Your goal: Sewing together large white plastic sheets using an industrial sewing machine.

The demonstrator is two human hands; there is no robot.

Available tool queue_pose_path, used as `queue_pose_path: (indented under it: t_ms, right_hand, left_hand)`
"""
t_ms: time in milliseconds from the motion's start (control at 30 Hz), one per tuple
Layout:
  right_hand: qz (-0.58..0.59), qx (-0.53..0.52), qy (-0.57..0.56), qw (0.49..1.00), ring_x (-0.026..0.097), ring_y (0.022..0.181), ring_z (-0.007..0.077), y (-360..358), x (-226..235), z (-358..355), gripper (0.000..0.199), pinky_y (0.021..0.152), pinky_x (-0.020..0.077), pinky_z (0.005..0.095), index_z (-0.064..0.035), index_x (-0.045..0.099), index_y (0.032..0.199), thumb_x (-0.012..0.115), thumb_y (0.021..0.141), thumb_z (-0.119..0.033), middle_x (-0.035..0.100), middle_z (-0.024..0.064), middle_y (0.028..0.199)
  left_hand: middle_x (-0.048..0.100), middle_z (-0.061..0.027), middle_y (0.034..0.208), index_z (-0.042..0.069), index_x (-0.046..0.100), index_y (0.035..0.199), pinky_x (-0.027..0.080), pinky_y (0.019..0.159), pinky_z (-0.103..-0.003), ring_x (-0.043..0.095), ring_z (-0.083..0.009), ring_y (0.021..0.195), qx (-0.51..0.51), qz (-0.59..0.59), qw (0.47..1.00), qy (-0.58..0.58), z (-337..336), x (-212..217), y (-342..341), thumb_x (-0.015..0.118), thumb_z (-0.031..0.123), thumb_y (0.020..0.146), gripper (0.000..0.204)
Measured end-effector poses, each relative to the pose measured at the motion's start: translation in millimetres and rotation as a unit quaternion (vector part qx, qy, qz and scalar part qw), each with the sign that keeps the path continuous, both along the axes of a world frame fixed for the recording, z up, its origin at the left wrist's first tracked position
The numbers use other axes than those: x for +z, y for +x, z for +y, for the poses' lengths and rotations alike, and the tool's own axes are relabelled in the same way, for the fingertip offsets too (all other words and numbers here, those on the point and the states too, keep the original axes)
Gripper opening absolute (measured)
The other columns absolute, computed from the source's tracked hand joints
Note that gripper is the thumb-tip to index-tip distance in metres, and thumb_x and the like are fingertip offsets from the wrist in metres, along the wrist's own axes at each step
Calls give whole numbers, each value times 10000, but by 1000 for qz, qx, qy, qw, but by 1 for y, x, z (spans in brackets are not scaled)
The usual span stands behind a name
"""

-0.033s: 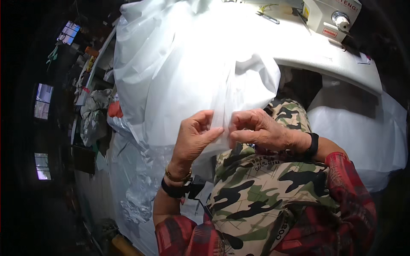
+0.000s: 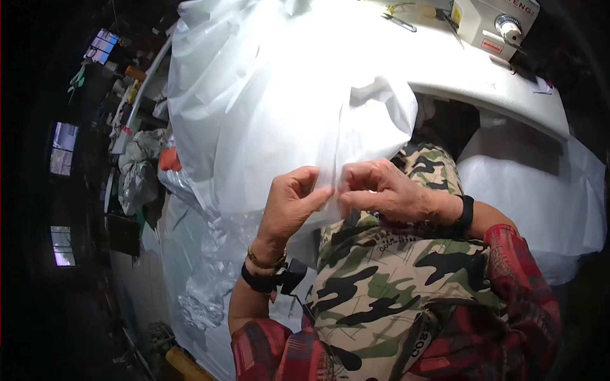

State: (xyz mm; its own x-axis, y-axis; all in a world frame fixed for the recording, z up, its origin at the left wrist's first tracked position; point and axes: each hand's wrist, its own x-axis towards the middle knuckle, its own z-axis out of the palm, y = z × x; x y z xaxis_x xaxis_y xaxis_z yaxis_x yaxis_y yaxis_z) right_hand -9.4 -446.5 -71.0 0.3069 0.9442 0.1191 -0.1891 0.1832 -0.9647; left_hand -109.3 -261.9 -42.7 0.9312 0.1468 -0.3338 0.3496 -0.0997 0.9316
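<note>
A large sheet of thin white fabric (image 2: 248,136) spreads from the brightly lit table down toward my lap, with its near edge between my hands. My left hand (image 2: 289,200) pinches that edge, thumb and forefinger pressed together on it. Close to its right, my right hand (image 2: 384,192) is also closed on the edge, fingers curled and thumb against them. A narrow upright fold runs up the fabric from between the two hands. The fingertips partly hide the gripped edge, and the cloth there looks slightly blurred.
A white sewing machine (image 2: 492,28) stands on the table (image 2: 483,82) at the far right. Small thread snips (image 2: 400,23) lie near it. More white material (image 2: 534,203) hangs at the right. Clear plastic (image 2: 210,279) and a grey bag (image 2: 140,178) lie to the left.
My right hand has shifted very slightly left, toward my left hand. Both hands keep their hold on the fabric.
</note>
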Motion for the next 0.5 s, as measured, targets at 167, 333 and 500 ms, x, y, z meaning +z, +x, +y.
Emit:
queue_pose_path:
  t_ms: [167, 333, 500]
  right_hand:
    - [-18, -25, -40, 999, 573, 681, 84, -17, -8, 10, 140, 642, 502, 261, 25, 578, 871, 565, 925, -104, 604, 27, 712]
    - [-120, -37, -47, 991, 606, 619, 140, -30, -12, 14, 94, 598, 512, 307, 6, 564, 856, 578, 885, -82, 600, 96, 676]
    - [-297, -48, -109, 947, 672, 696, 320, -36, -10, 20, 112, 660, 524, 418, -21, 588, 852, 588, 844, -133, 641, 152, 707]
  left_hand:
    - [643, 0, 747, -26, 658, 867, 450, 594, -203, 551, -40, 672, -18, -90, 994, 50, 1, -27, -10, 606, 14, 880, 67]
    - [651, -3, 721, -37, 664, 855, 468, 601, -213, 563, -37, 679, -10, -88, 996, 32, 0, -33, -12, 599, 22, 891, 94]
    - [645, -13, 732, -46, 679, 908, 460, 583, -204, 564, -47, 666, 8, -74, 996, 38, 2, -37, -14, 603, 52, 915, 125]
